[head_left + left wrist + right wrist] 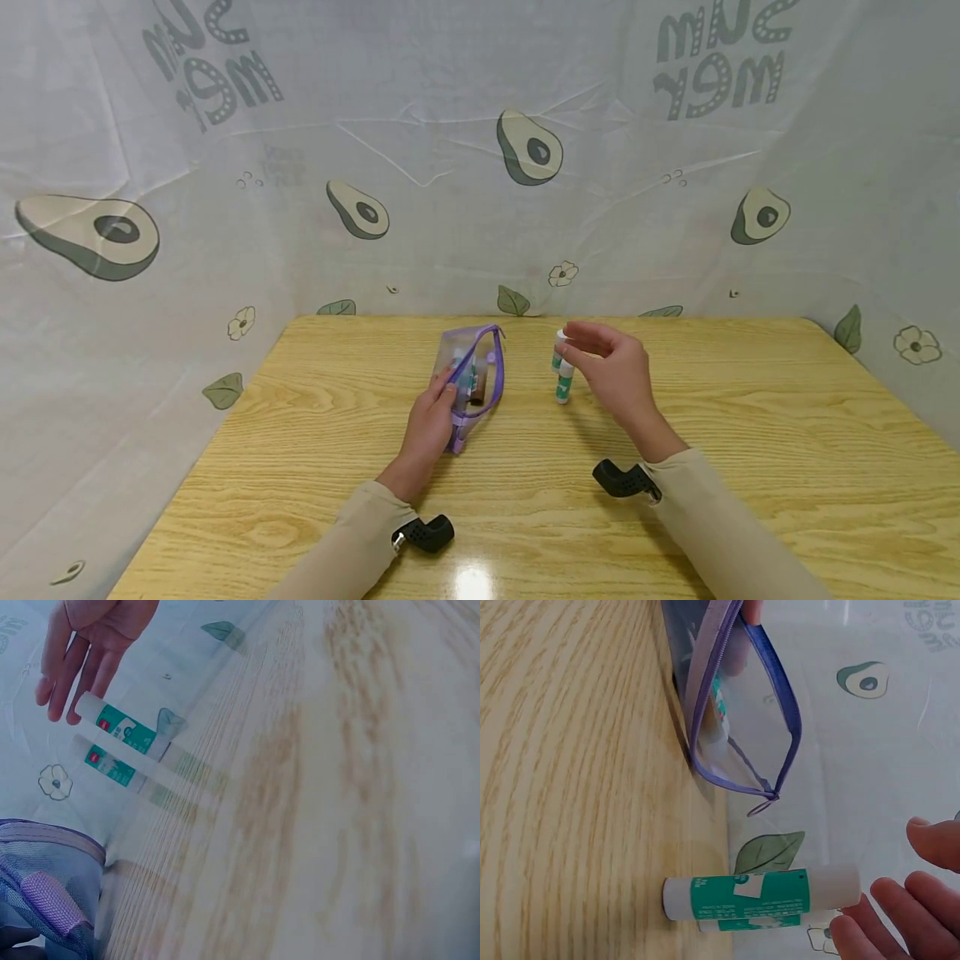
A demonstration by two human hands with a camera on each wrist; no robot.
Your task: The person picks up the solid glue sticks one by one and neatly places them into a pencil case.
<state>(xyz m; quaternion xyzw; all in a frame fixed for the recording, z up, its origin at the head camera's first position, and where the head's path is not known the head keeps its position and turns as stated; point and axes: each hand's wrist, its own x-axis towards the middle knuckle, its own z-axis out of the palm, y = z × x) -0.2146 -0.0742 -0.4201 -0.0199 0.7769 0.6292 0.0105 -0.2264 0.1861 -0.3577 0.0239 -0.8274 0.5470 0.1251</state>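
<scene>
My left hand [427,423] grips the near side of a translucent zip pouch [452,343] with purple trim, its mouth unzipped and gaping to the right. Inside the pouch lie a brown cylinder [478,390] and a white-and-green stick [718,712]. Two white-and-green glue sticks stand upright on the table, one nearer [564,385] and one just behind it [557,360]. Around their caps hovers my right hand [618,375], fingers loosely extended and thumb apart. In the right wrist view, its fingertips come close to the caps; whether they touch cannot be made out.
The wood-grain table [337,383] ends at a pale curtain [435,275] printed with avocados, leaves and flowers. A black wrist device [427,533] sits on the left sleeve, another [622,479] on the right.
</scene>
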